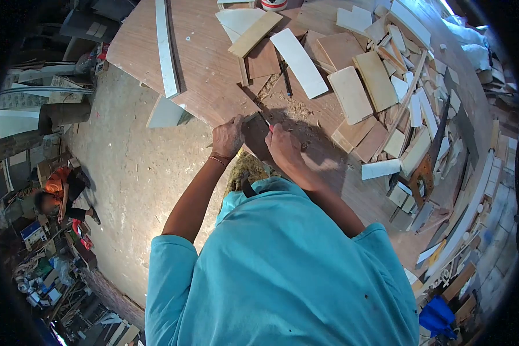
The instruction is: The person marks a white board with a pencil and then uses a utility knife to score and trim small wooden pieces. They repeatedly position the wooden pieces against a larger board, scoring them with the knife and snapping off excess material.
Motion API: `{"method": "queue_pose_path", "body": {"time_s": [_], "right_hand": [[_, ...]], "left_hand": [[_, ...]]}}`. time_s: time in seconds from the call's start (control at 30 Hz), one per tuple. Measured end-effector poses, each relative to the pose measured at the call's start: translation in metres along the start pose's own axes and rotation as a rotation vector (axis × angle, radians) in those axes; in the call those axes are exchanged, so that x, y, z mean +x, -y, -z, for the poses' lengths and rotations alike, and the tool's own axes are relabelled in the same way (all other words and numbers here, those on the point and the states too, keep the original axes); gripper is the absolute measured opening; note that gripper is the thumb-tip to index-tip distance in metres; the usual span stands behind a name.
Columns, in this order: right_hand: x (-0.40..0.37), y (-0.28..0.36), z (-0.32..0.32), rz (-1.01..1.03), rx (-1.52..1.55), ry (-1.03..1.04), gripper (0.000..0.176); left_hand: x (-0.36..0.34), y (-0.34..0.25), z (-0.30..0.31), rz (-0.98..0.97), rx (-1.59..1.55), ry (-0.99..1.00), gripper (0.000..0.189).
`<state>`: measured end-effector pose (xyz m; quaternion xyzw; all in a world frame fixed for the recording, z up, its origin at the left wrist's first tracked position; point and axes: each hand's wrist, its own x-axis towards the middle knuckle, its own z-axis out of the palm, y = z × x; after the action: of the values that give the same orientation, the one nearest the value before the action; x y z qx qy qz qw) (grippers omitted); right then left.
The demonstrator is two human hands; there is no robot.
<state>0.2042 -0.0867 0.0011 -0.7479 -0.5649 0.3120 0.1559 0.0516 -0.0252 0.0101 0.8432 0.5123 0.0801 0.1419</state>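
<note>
My right hand (284, 147) is closed around the red handle (271, 128) of a slim tool. Its thin metal shaft (264, 119) points up and left toward my left hand; the exact kind of tool is too small to tell. My left hand (229, 137), with a thin bracelet at the wrist, grips the left edge of a brown wooden piece (256, 137) lying between both hands. Pale wood shavings (297, 108) are scattered on the worktable just beyond the tool. A dark pen-like stick (286, 79) rests on the boards above.
A long pale strip (167, 49) lies across the plywood tabletop (135, 40). Offcuts, including a white curved piece (300, 63), are heaped at the right, beside a wooden-handled handsaw (425, 176). Another person (60, 193) sits low at the far left among clutter.
</note>
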Motion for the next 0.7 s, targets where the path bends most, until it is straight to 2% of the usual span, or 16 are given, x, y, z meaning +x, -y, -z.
{"method": "queue_pose_path", "body": {"time_s": [0.1, 0.27, 0.4, 0.5, 0.7], "right_hand": [[0.005, -0.01, -0.012, 0.043, 0.036, 0.012, 0.019], [0.008, -0.005, -0.01, 0.027, -0.116, -0.022, 0.018], [0.004, -0.002, 0.0, 0.049, -0.028, -0.005, 0.02], [-0.001, 0.003, 0.0, -0.054, 0.015, 0.026, 0.02], [0.005, -0.008, -0.011, 0.07, 0.0, -0.045, 0.019]], "left_hand": [[-0.003, -0.001, -0.002, -0.001, -0.009, -0.007, 0.027], [-0.001, 0.0, -0.003, -0.007, 0.003, -0.024, 0.029], [-0.001, -0.001, -0.002, -0.003, 0.0, -0.025, 0.029], [-0.001, -0.001, -0.001, 0.013, 0.006, -0.015, 0.027], [-0.003, 0.0, -0.004, -0.016, -0.027, -0.084, 0.024]]}}
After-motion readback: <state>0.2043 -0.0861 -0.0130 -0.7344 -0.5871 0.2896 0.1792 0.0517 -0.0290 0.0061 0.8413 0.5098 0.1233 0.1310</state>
